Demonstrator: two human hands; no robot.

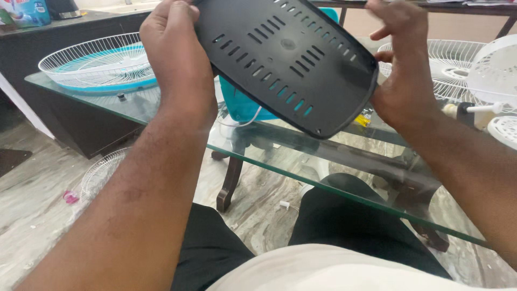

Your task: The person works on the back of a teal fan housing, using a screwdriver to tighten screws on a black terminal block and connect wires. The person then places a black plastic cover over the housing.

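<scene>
Both forearms up over glass surface (161, 105); left hand (175, 51) and right hand (401, 64) clenched on opposite edges of black slotted plastic base plate (291, 59), tilted in mid-air. Probably light, stiff, smooth; best gripped at rims. Wire fan guard (97, 62) beyond.

A glass table (269, 156) carries a white wire fan guard (97, 59) with a teal rim at its far left corner. Right of that guard lie a teal fan part (242, 105), then another white guard (447, 67).
</scene>
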